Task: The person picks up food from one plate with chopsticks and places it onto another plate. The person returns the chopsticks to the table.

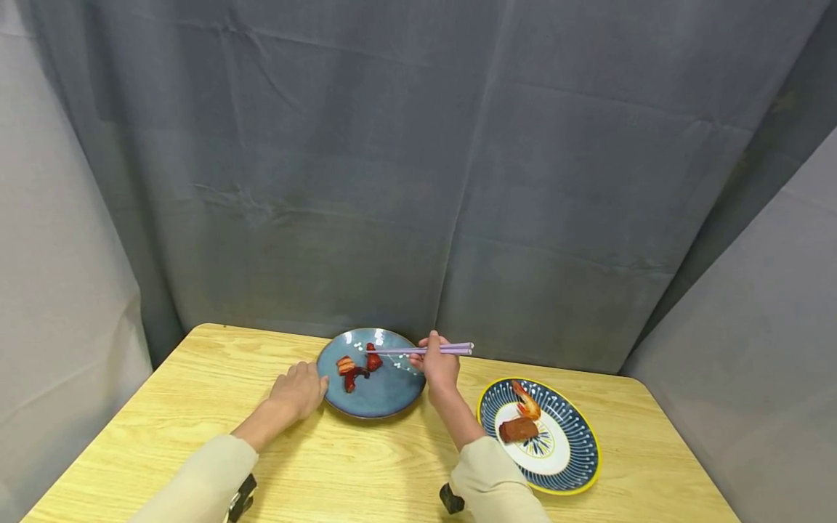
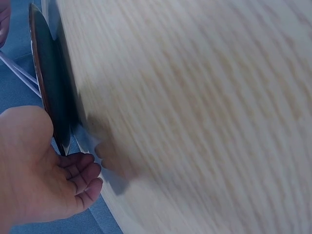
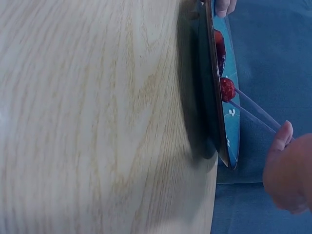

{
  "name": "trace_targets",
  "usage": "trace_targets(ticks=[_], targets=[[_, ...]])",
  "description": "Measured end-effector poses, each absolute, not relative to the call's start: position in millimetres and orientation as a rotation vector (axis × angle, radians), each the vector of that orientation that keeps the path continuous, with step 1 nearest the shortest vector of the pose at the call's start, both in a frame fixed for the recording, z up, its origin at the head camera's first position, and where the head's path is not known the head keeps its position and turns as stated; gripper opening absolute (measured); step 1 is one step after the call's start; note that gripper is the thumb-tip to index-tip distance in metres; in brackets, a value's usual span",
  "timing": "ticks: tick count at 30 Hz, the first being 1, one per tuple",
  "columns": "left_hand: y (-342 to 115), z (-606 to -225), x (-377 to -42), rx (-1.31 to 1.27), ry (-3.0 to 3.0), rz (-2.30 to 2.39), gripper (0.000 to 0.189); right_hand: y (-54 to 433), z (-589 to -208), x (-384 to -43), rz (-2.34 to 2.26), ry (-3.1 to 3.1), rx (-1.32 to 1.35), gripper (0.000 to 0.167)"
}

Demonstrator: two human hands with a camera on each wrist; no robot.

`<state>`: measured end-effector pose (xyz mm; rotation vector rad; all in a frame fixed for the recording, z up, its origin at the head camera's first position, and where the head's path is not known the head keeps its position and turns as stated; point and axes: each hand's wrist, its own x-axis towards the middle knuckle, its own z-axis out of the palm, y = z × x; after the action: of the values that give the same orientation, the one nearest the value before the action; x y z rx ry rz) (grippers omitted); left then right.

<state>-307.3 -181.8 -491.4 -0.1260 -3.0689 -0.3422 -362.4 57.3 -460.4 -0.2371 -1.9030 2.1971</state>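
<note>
My right hand holds a pair of pale purple chopsticks over the blue plate. Their tips meet a glossy red piece of food, which shows a bumpy surface in the right wrist view. To its left on the plate lie a striped piece like pork belly and a dark red, curved piece. At the plate's left edge, my left hand grips the rim; the left wrist view shows the thumb above and curled fingers below.
A patterned oval plate with a yellow rim stands at the right, beside my right forearm. On it are a shrimp and a brown block of food. A grey curtain hangs behind the wooden table.
</note>
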Motion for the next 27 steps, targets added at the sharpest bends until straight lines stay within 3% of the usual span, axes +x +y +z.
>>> trace_targets(ticks=[16, 27], targets=[[-181, -488, -305, -0.137, -3.074, -0.35, 0.039, 75, -456, -360, 2.33, -1.725, -0.348, 0.038], [-180, -486, -304, -0.12, -3.085, -0.357, 0.038, 87, -451, -348, 2.334, -1.69, -0.288, 0.037]])
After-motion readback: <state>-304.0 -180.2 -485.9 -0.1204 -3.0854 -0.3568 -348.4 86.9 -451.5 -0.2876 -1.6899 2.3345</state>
